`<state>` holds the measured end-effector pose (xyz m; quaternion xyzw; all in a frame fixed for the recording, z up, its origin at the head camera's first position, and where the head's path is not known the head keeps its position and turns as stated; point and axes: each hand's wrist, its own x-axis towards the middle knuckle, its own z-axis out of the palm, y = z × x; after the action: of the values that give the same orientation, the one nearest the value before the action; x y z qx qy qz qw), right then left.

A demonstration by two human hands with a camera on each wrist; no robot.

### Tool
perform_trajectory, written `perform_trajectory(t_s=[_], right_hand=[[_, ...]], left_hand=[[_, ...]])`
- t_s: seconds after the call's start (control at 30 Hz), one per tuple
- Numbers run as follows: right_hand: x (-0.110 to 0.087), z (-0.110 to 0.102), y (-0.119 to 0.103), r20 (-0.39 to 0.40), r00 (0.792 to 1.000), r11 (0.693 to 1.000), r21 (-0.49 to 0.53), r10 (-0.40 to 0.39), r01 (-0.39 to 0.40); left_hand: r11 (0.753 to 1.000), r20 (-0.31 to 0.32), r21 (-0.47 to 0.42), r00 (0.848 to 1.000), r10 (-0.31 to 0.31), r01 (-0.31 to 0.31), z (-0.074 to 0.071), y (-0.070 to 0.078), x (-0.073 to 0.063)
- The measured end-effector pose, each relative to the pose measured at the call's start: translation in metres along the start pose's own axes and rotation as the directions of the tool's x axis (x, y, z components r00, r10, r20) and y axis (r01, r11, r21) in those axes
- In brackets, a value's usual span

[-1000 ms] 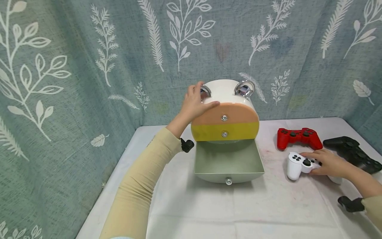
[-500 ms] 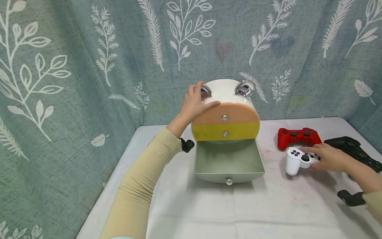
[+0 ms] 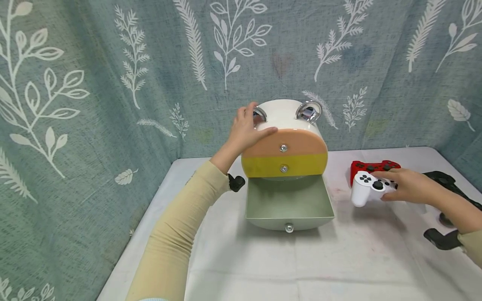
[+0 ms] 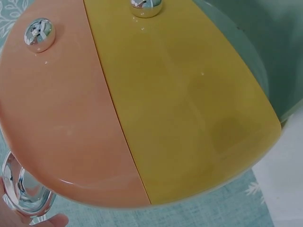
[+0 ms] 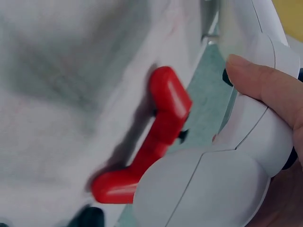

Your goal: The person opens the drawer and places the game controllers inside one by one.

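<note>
Count: three game controllers, one cabinet (image 3: 282, 115), two hands. The white controller (image 3: 361, 192) is at 3 o'clock from the cabinet, clear of the table with its shadow beneath. The right hand (image 3: 412, 188) pinches it between thumb and fingers. The red controller (image 3: 362, 167) lies just beyond it toward 12 o'clock; the black controller (image 3: 442, 179) lies at 3 o'clock from it.

The cabinet has three drawers, one knob apiece: orange drawer (image 3: 301, 143) and yellow drawer (image 3: 263, 166) closed, green drawer (image 3: 263, 225) pulled out at 6 o'clock. Two chrome rings (image 3: 308, 112) stand on top. The left hand (image 3: 244, 129) rests at the cabinet's 10 o'clock, thumb spread from the fingers, beside one ring.

Surface: table (image 3: 241, 267) under white cloth, creased and faintly stained. Room: blue-green curtain (image 3: 158, 62) with white leaf print, behind and at 9 o'clock.

Obscured: the left hand covers part of one ring; the white controller and right hand cover part of the red controller; the right forearm crosses the black controller, which the frame's edge cuts off. A dark shape at 7 o'clock in the right wrist view is unidentifiable.
</note>
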<state>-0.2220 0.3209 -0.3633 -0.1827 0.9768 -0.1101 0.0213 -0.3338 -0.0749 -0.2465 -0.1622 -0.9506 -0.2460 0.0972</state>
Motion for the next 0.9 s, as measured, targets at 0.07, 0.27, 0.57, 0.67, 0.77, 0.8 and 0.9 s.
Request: perform_trajectory(t_s=[0.07,0.27,0.57,0.67,0.77,0.8,0.9], right_hand=[[0.001,-0.004,-0.006,-0.009,1.000,1.000,0.006,-0.001,0.001],[0.004,-0.015,-0.023,-0.045,0.999,0.999,0.028,-0.024,0.025],[0.014,-0.030,-0.045,-0.073,0.995,0.997,0.021,-0.072,0.073],[0.016,-0.033,-0.053,-0.072,0.995,0.997,0.039,-0.070,0.073],[0.017,-0.036,-0.062,-0.065,0.996,0.997,0.050,-0.056,0.060],[0.018,-0.037,-0.065,-0.061,0.996,0.997,0.054,-0.058,0.061],[0.020,-0.039,-0.074,-0.060,0.996,0.996,0.056,-0.071,0.074]], left_hand=[[1.000,-0.001,0.000,1.000,0.000,0.000,0.000,0.000,0.000],[1.000,0.002,0.005,1.000,-0.005,0.005,0.000,0.001,0.000],[1.000,-0.002,0.003,1.000,-0.005,0.005,-0.001,0.000,0.000],[1.000,-0.001,0.005,1.000,-0.009,0.009,0.000,0.000,0.000],[1.000,0.000,0.011,1.000,-0.013,0.013,0.000,0.000,0.000],[1.000,-0.002,0.011,1.000,-0.012,0.012,0.000,0.001,0.000],[1.000,-0.005,0.013,1.000,-0.009,0.009,0.000,0.000,0.000]])
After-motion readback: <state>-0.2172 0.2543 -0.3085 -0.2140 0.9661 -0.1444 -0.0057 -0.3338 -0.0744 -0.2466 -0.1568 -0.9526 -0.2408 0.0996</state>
